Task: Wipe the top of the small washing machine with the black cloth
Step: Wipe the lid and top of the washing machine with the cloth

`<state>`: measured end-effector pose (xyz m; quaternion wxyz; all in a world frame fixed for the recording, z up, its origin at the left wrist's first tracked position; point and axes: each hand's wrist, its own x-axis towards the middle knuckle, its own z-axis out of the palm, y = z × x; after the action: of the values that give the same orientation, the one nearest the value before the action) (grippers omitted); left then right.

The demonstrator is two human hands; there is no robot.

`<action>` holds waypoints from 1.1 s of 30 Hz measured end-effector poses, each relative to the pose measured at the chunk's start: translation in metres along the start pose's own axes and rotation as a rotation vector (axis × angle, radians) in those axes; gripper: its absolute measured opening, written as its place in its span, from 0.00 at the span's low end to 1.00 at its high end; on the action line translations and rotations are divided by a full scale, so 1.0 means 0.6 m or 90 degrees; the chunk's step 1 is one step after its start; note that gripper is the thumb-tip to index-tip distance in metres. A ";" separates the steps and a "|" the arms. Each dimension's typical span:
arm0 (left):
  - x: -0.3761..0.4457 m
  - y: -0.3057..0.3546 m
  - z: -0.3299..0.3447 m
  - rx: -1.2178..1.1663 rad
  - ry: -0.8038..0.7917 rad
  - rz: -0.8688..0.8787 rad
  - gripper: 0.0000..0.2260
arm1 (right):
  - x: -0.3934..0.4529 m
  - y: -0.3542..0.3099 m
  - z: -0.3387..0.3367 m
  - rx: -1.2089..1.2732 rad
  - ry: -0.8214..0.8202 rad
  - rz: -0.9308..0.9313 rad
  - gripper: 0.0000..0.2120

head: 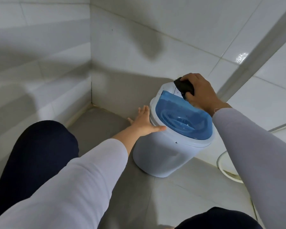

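A small pale-blue washing machine (162, 151) with a translucent blue lid (182, 116) stands on the grey floor near the tiled corner. My right hand (200, 93) presses a bunched black cloth (183, 87) onto the white control panel at the far edge of the machine's top. My left hand (144, 123) lies flat against the machine's left side just below the rim, fingers spread, thumb along the front.
White tiled walls meet in a corner behind the machine. A white round basin rim (224, 171) sits on the floor to the right, partly hidden by my right sleeve. My dark-clothed knees (38, 154) frame the lower view. A white cord (281, 127) runs along the right floor.
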<state>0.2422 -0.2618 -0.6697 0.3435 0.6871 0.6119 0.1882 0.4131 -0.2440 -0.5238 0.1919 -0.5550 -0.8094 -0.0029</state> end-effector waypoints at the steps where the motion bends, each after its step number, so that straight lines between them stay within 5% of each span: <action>1: -0.001 0.002 0.000 0.007 0.001 -0.005 0.55 | 0.006 0.000 0.005 -0.002 -0.026 -0.018 0.24; 7: -0.008 0.001 0.003 0.004 0.000 -0.046 0.57 | 0.016 -0.008 0.058 -0.068 -0.231 -0.223 0.24; 14: 0.001 -0.006 0.015 -0.055 0.041 -0.046 0.53 | -0.003 0.020 0.104 -0.115 -0.321 -0.414 0.22; 19: 0.008 -0.012 0.026 -0.094 0.068 -0.035 0.51 | -0.008 0.012 0.116 -0.149 -0.341 -0.397 0.27; 23: 0.010 -0.014 0.031 -0.075 0.038 -0.044 0.57 | -0.007 0.022 0.130 -0.145 -0.388 -0.389 0.19; 33: 0.009 -0.008 0.017 -0.021 -0.027 -0.092 0.56 | 0.033 0.038 0.145 -0.159 -0.353 -0.380 0.19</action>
<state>0.2465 -0.2592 -0.6809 0.3805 0.6389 0.6495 0.1585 0.4006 -0.1988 -0.6029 -0.1110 -0.2951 -0.9490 -0.0073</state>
